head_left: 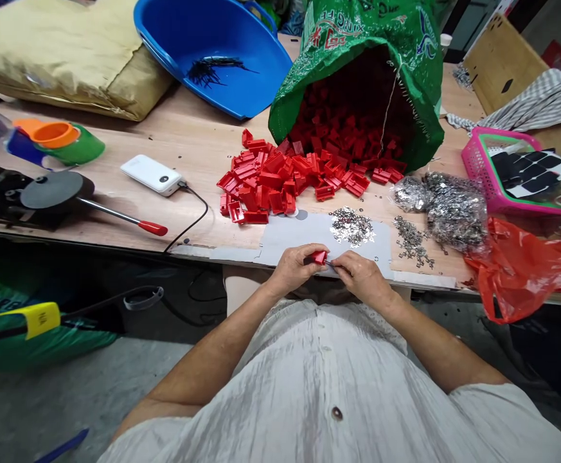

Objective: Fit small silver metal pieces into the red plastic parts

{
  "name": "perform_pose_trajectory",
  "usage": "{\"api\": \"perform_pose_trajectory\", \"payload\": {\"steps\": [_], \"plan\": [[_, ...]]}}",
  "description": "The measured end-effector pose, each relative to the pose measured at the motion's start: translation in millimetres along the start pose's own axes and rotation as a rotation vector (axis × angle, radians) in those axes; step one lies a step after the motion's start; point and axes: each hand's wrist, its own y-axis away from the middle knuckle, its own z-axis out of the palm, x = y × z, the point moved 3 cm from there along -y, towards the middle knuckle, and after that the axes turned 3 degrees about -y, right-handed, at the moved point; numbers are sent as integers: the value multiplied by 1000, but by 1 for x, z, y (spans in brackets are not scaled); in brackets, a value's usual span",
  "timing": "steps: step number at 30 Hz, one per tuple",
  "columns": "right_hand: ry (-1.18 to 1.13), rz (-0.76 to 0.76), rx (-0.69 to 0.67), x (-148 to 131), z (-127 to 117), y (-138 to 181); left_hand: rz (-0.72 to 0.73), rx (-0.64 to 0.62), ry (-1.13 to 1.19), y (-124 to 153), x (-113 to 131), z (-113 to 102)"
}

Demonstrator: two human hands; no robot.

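Observation:
My left hand [293, 268] is closed on a small red plastic housing [318, 257] at the table's near edge. My right hand [360, 276] pinches a tiny metal piece against the housing's right end; the piece is too small to make out. Both hands meet over a grey mat [290, 235]. Just beyond them lies a small heap of silver metal clips [352, 226]. A pile of red housings [280, 179] spills from a green woven sack [357, 71] lying open on the wooden table [116, 199].
Bags of metal clips [446, 206] and loose clips sit to the right, with a red plastic bag [525, 270] and a pink basket [502, 193]. At the left are a white power bank [151, 174] with cable, a red-tipped lever press [53, 193], and a blue basin [213, 51] behind.

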Motion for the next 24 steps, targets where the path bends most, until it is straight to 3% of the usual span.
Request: {"api": "perform_pose_trajectory", "payload": {"steps": [8,13,17,20,24], "plan": [[113,162,-1,-20,7,-4,-11,22,17,0,-1,2],[-23,90,13,-13,0,-3,-35,59,61,3,0,3],[-299,19,111,-11,-15,6,-135,191,455,10,10,3],[-417,2,24,-16,-19,12,-268,141,836,16,23,11],[-341,-21,-24,-27,-23,14,-401,87,1162,23,39,21]]}}
